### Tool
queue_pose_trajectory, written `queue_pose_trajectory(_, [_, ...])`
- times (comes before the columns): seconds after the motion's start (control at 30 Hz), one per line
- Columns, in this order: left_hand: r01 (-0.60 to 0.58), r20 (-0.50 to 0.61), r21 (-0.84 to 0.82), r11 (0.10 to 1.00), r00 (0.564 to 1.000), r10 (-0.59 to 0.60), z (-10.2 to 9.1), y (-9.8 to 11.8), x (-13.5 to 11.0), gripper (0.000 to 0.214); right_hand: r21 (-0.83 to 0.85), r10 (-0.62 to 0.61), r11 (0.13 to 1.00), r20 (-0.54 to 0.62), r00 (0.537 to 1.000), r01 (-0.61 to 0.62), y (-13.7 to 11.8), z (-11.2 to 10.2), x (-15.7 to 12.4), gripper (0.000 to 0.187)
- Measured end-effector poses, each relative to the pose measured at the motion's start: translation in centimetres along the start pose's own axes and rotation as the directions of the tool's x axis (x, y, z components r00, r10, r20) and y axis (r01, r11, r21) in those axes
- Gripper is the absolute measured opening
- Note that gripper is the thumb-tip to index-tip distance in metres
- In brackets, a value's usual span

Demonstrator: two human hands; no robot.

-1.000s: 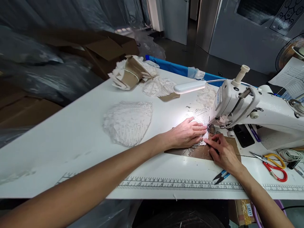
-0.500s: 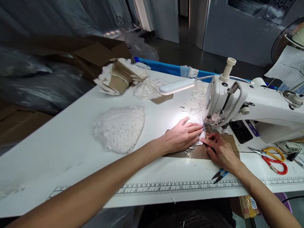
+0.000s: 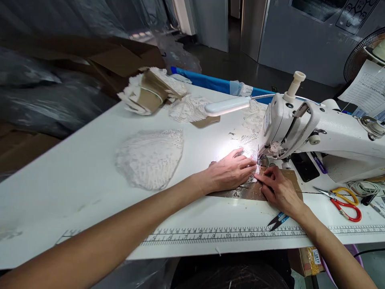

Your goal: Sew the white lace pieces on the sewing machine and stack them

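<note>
The white lace [image 3: 248,143] lies at the needle end of the sewing machine [image 3: 325,124], partly over a brown sheet [image 3: 249,193] on the counter [image 3: 90,192]. The left grip [image 3: 229,171] is spread on top of it, palm down with the fingers extended and not closed around anything. The right grip [image 3: 279,189] is bent, a fingertip touching the lace's near edge beside the needle; whether it pinches the cloth cannot be told.

The lace looks openwork and thin, so it should be very light and limp, prone to stretching or puckering, and its holes could snag on the needle or a fingernail. The sheet has a shiny patch, so the cloth may slide easily there. Flat fingers suit it best, pressing on the broad part, with a light fingertip hold on the edge, clear of the needle.
</note>
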State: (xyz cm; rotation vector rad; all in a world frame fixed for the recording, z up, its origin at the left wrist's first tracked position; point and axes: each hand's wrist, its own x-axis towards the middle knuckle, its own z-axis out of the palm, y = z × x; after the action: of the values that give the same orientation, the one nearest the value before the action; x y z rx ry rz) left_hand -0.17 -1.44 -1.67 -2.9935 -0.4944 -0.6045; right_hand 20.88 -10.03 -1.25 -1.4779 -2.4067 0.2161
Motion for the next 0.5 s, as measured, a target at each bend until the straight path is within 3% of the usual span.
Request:
queue_pose_trajectory(0.27, [-0.021,0.057,0.074,0.997,0.998,0.017,-1.1,0.0,0.2,0.036,-0.031,0.004,1.000,0.024,1.000,-0.003,0.0,0.1,0.1,0.038])
queue_pose_trajectory(0.5, [0.020,0.086,0.119,0.993,0.996,-0.030,-0.8,0.0,0.2,0.037,-0.100,0.037,0.994,0.059,0.998,-0.031,-0.4,-0.3,0.8,0.041])
